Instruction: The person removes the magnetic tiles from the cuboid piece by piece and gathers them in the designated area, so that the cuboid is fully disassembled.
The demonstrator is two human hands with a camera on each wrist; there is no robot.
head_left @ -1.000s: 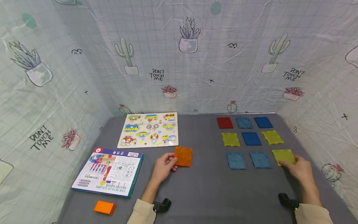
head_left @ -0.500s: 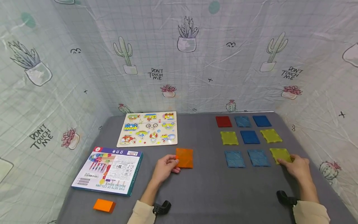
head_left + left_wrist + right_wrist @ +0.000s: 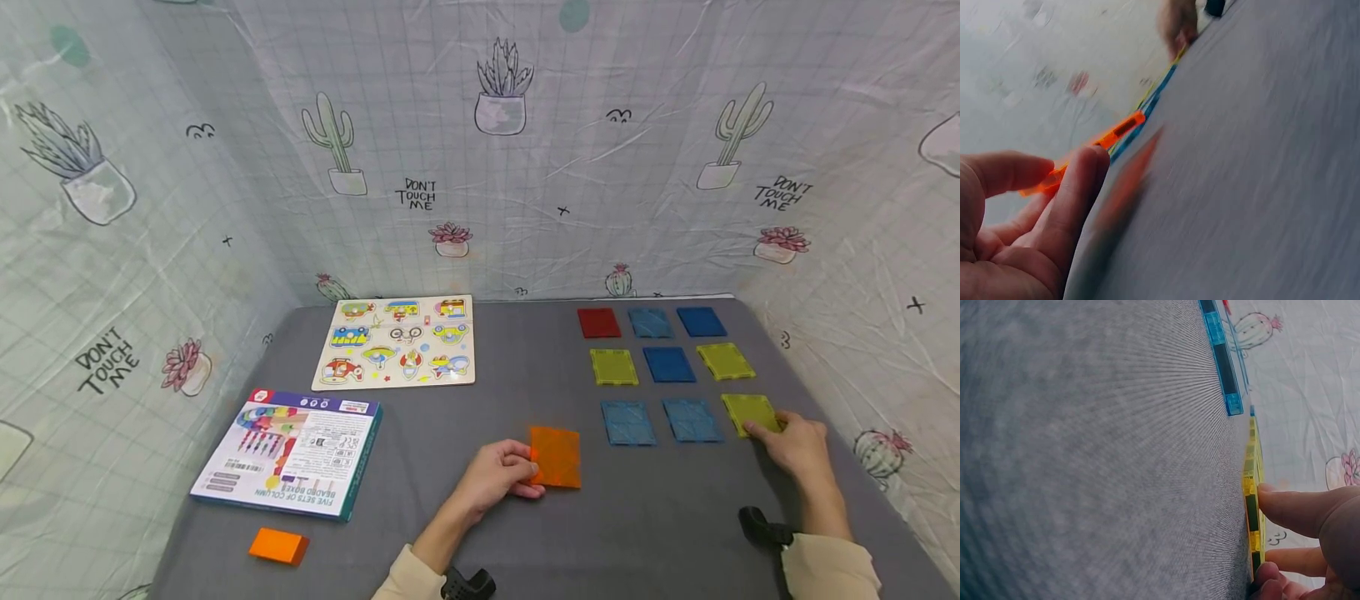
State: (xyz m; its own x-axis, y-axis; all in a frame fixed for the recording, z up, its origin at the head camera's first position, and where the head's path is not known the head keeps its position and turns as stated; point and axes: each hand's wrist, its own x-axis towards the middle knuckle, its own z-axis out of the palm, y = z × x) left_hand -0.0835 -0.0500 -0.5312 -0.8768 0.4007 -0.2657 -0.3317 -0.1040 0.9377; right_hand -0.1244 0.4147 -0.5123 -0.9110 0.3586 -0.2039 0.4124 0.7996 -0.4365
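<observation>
My left hand (image 3: 493, 477) pinches an orange translucent magnetic tile (image 3: 557, 457) by its left edge, between thumb and fingers. In the left wrist view this tile (image 3: 1121, 130) is seen edge-on, raised above the cloth with its blurred reflection or shadow below. At the right, my right hand (image 3: 799, 450) holds a yellow magnetic tile (image 3: 750, 408) at its right side, thumb on top. The right wrist view shows that yellow tile (image 3: 1252, 512) lying flat or nearly so on the cloth, fingertips at its near edge.
Red (image 3: 599, 322), blue (image 3: 670, 364), light blue (image 3: 628, 423) and yellow (image 3: 614, 367) tiles lie in rows at the right. A wooden vehicle puzzle board (image 3: 397, 342), a printed toy box (image 3: 288, 454) and an orange block (image 3: 278, 547) lie left. Printed cloth walls (image 3: 495, 200) surround the table.
My left hand has carried the orange tile rightward and nearer to me. The yellow tile under my right hand has shifted slightly left, closer to the row; the view has also moved a little.
</observation>
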